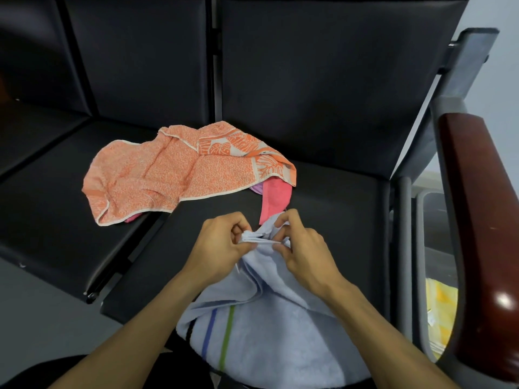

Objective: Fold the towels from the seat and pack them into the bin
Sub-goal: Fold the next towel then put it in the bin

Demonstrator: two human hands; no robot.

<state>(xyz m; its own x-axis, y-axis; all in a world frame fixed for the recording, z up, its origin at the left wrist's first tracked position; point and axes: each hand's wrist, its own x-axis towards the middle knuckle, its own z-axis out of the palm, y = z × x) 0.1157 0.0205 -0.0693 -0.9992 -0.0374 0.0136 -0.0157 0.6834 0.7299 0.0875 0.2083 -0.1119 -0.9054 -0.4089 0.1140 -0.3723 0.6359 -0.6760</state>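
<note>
Both hands meet over the near part of the black seat [323,209] and grip the same bunched edge of a pale blue towel [269,327]. The left hand [222,245] has its fingers curled, pinching the gathered edge on the left side. The right hand [306,248] has its fingers curled as well, pinching the edge from the right, just beside the left hand. The blue towel hangs from this grip toward the viewer and spreads over the near edge of the seat; a blue stripe and a green stripe run across its near left part.

Farther back and to the left, an orange patterned towel [168,172] lies crumpled across the gap between two seats. A pink towel [273,200] sticks out from under its right end, and a bit of purple cloth shows beside it.

At the right, beyond a reddish-brown armrest [477,220], a bin [421,248] stands below seat level. Yellow cloth [441,304] lies inside it.
</note>
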